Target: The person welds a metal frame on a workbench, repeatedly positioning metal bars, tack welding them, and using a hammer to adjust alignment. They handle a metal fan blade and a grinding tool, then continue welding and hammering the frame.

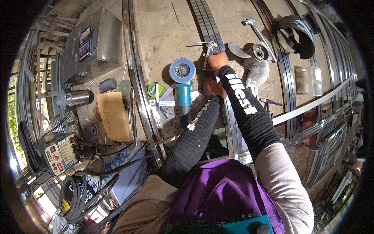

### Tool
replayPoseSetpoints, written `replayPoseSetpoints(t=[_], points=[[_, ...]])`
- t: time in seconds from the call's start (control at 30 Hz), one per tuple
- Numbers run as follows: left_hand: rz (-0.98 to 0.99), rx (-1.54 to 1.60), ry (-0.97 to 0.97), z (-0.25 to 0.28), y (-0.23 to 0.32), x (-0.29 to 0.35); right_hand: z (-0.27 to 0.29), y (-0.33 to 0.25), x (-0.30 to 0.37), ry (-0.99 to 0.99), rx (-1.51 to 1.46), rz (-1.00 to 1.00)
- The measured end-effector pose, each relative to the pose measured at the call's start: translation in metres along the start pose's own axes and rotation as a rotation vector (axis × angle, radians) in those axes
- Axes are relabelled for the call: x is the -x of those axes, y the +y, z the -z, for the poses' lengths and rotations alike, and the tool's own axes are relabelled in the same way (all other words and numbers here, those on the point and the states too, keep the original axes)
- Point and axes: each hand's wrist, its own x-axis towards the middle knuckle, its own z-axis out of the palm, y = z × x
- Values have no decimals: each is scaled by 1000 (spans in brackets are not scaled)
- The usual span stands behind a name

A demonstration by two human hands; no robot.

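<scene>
Clamp-like metal tool on the metal rails, to the upper right of the grinder; the right hand has its fingers closed around it. Left hand, just right of the grinder: I cannot tell its finger state. Left of the grinder lies a green tape measure; farther right, beyond the rails, a propeller crowds the right forearm, with a hammer beside it.
</scene>
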Motion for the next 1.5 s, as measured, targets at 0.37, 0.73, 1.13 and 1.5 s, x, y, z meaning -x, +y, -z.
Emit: replayPoseSetpoints(t=[0.37, 0.73, 1.13, 1.5], points=[[20, 108, -185, -43, -45, -30, -28, -23, 24, 141, 44, -45], [-6, 101, 126, -49, -21, -14, -20, 8, 7, -59, -186, -16], [-13, 54, 49, -10, -7, 0, 7, -46, 45, 19, 346, 141], [44, 138, -54, -14, -7, 2, 6, -42, 41, 359, 545, 459]])
